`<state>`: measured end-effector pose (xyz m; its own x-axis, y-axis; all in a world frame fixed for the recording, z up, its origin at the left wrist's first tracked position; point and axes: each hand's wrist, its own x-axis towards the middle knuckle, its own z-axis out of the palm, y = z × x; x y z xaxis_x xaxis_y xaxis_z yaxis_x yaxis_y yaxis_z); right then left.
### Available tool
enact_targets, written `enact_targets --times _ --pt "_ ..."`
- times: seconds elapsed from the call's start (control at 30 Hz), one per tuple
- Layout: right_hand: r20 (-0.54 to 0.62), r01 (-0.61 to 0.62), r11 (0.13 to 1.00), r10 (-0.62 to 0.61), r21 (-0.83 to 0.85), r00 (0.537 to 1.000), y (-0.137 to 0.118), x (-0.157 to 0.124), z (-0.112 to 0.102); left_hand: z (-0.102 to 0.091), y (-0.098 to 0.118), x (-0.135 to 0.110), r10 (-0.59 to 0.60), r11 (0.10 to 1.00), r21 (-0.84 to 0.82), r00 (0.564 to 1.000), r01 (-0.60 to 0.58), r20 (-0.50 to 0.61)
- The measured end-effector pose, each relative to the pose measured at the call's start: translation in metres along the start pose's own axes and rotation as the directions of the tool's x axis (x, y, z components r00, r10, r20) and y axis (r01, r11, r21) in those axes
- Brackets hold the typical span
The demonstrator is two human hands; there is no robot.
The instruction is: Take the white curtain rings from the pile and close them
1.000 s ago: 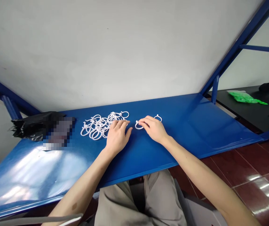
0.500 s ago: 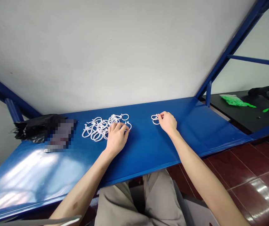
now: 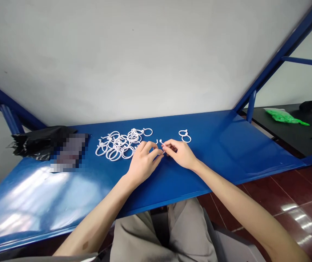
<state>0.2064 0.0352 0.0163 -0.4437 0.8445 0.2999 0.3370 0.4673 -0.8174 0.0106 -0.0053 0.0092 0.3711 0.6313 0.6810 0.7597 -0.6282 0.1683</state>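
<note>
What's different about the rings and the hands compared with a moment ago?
The right hand let go of its ring, leaving two rings together on the right, then came back leftward. The left hand moved slightly right from the pile's edge; both hands now hold another white ring between them. The remaining pile and black plastic bag stayed put.

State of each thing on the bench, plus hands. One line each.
Held white ring: between both hands, ends apart, looks unfastened
Left hand: fingers pinching that ring
Right hand: thumb and fingers pinching it too
White ring pile: loose, jumbled, overlapping
Two rings at right: lying together, look closed
Black plastic bag: crumpled, lying down
</note>
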Motion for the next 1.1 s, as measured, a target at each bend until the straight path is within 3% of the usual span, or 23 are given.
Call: enact_targets --times 0.17,0.27,0.4,0.53,0.7,0.9,1.0,1.1 --pt "-0.037 0.032 0.998 -0.034 -0.058 0.999 -0.002 -0.001 -0.005 0.002 0.000 -0.001 -0.262 0.962 -0.088 0.964 0.259 -0.033" --pt "-0.020 0.083 0.988 -0.086 -0.130 0.996 -0.002 -0.001 -0.005 0.003 -0.002 -0.002 -0.346 0.927 -0.141 0.937 0.348 0.041" --pt "0.012 0.051 0.997 -0.051 -0.051 0.999 -0.003 -0.003 -0.003 0.005 -0.005 -0.003 -0.363 0.883 -0.249 0.915 0.398 0.177" --pt "0.031 0.019 0.998 -0.020 0.053 0.999 -0.001 -0.004 -0.001 0.003 -0.005 -0.003 -0.370 0.838 -0.347 0.906 0.420 0.205" --pt "0.032 0.218 0.967 -0.216 -0.134 0.976 0.006 -0.004 0.005 0.002 -0.004 -0.003 -0.394 0.805 -0.387 0.893 0.450 0.218" --pt "0.140 0.411 0.824 -0.388 -0.389 0.911 0.012 -0.007 0.011 0.004 -0.002 -0.008 -0.392 0.835 -0.327 0.895 0.443 0.212" --pt "0.191 0.433 0.794 -0.389 -0.426 0.901 0.015 -0.007 0.014 0.006 -0.003 -0.008 -0.385 0.854 -0.274 0.891 0.443 0.242" --pt "0.143 0.365 0.816 -0.337 -0.449 0.931 0.017 -0.003 0.017 0.008 -0.006 -0.006 -0.367 0.883 -0.210 0.896 0.420 0.249"
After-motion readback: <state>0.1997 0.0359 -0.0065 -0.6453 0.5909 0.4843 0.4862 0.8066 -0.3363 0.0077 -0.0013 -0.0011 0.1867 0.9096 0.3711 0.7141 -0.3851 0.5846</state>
